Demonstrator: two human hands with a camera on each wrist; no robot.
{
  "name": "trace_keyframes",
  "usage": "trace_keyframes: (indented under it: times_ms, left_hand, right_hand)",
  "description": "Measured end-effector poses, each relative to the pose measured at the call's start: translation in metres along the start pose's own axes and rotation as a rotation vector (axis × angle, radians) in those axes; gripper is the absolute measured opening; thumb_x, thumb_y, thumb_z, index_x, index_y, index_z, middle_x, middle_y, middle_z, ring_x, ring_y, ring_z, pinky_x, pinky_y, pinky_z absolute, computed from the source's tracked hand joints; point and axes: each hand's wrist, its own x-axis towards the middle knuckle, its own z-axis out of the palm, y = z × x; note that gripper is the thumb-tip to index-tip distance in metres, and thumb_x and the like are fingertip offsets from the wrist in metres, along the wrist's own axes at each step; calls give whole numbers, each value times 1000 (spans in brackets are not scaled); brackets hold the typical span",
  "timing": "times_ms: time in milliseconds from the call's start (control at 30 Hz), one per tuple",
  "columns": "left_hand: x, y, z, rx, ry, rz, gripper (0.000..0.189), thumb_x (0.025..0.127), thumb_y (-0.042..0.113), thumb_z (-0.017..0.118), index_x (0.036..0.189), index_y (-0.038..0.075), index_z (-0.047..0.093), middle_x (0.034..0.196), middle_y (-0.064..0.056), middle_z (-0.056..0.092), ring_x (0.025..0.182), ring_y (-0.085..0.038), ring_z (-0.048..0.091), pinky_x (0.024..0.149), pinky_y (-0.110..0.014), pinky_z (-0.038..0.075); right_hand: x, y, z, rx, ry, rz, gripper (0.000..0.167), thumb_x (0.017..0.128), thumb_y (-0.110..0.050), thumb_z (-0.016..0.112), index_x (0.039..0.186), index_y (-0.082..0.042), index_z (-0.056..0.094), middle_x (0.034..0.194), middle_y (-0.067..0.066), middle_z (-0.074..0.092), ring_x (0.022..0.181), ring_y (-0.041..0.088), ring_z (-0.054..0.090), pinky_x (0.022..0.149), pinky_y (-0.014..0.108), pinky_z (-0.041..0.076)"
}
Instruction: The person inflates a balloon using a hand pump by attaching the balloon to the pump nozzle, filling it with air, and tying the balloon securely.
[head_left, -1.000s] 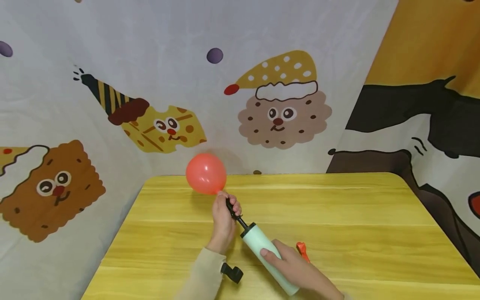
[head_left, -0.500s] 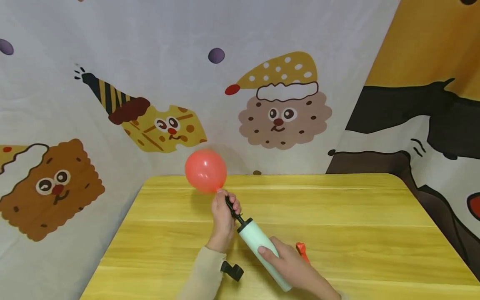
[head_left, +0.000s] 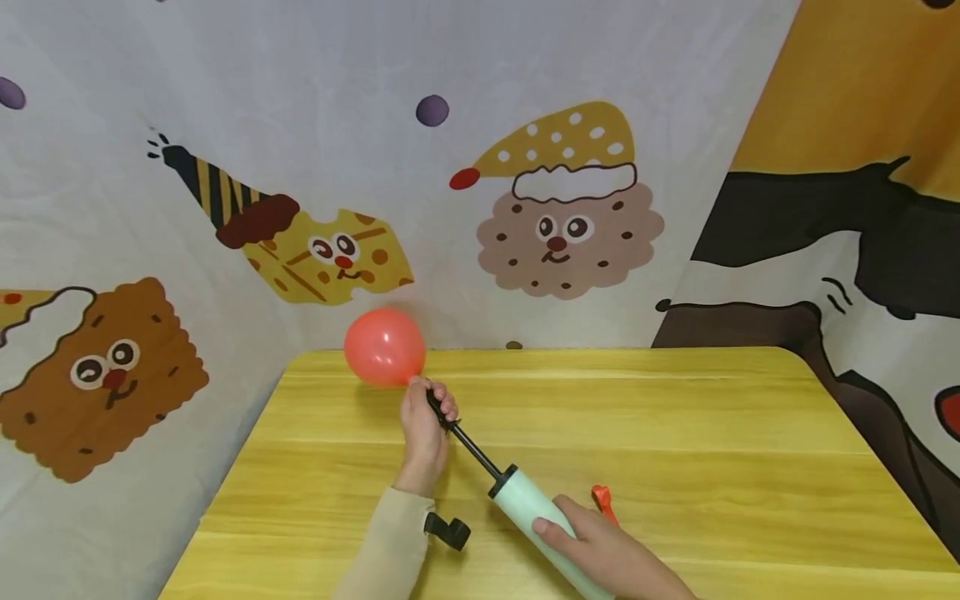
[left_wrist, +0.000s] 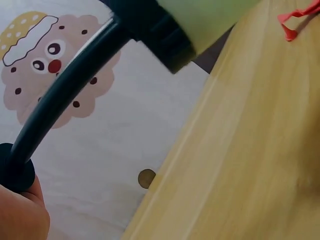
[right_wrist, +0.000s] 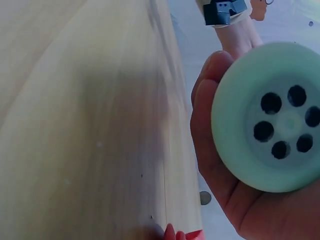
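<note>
Holding a round, air-filled red balloon (head_left: 385,347) up at the far left edge of the wood-grain table (head_left: 315,433), before the cartoon-printed backdrop (head_left: 315,67), with neck pointing near and right into the left hand (head_left: 426,421). Gripping the black pump handle (head_left: 437,408) in that same hand, fingers curled round and thumb laid up by the neck. Cannot tell the fit of neck on nozzle, being hidden by the fingers; best to pinch there firmly against slipping or leaking. Wearing a black wrist mount (head_left: 450,532) just nearer, at the cuff. Going right, showing a long bare stretch of black rod (head_left: 476,450), so apparently drawn well out for a full stroke. Push straight along the rod's line, without sideways bending, bracing the handle steadily. Clasping the mint-green pump barrel (head_left: 536,512) with the right hand (head_left: 603,546), thumb across the upper side, slanting from far left to near right. Leave the vent holes (right_wrist: 272,103) in the barrel's near end uncovered by the palm, and watch for overstretched rubber. At the right, just beyond the right hand, note what looks like a limp orange-red balloon (head_left: 602,500) lying on the table; avoid knocking it.
</note>
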Motion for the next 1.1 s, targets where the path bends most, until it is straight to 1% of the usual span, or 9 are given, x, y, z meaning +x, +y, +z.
trace_keyframes:
  times_ms: [133,233,333,467,600,700,833,933,1100]
  left_hand:
    - [-9,-8,5,12,-17,-10,30,112,15,29,85,10,42,71,1,45,53,-8,41,46,-17,36]
    - [-19,-14,10,17,-21,-35,32,113,18,29,85,10,43,71,2,45,53,-7,42,46,-17,37]
    - [-27,-19,14,21,-25,-54,33,114,22,30,86,11,43,71,2,45,52,-7,42,46,-17,38]
    - [-32,-22,17,28,-33,-59,35,114,25,31,86,11,44,70,2,46,51,-6,42,46,-17,38]
    - [-32,-19,15,19,-44,-48,35,114,23,31,83,11,44,69,3,46,50,-6,42,45,-17,37]
    - [-28,-12,13,13,-66,-31,35,114,22,30,83,10,42,69,2,45,50,-6,42,45,-17,38]
    - [-17,-1,10,-4,-66,13,33,114,21,29,85,11,41,70,2,45,52,-7,42,45,-17,38]
    - [-7,6,8,-23,-48,45,31,114,19,29,87,11,41,70,2,45,52,-7,42,45,-17,37]
    - [-3,6,4,-27,-35,31,32,114,20,29,86,11,41,71,1,45,52,-8,42,44,-17,37]
  right_hand:
    - [13,-2,4,12,12,-45,39,110,-45,48,118,-9,59,87,-3,60,71,10,58,60,28,50]
    - [25,-7,7,18,30,-80,40,111,-42,47,117,-5,60,84,-2,62,68,10,60,56,29,52]
    - [33,-13,7,37,38,-81,42,111,-42,47,118,-2,59,83,0,63,68,12,61,55,30,53]
    - [35,-17,9,58,47,-69,44,110,-41,47,120,0,58,83,2,63,68,14,61,55,31,53]
    - [31,-20,13,67,58,-53,46,110,-43,48,122,0,58,84,1,64,69,14,61,56,31,53]
    - [25,-21,14,42,70,-49,46,110,-45,49,122,-2,59,85,0,64,68,12,61,57,30,52]
    - [12,-19,8,-14,65,-29,46,109,-48,49,124,-6,58,89,-2,63,70,10,59,59,29,51]
    - [3,-15,3,-28,41,8,46,108,-50,48,125,-8,57,94,-2,61,75,13,57,65,31,48]
    - [-3,-7,1,-18,21,45,46,108,-50,49,125,-8,57,99,0,60,81,17,55,71,36,47]
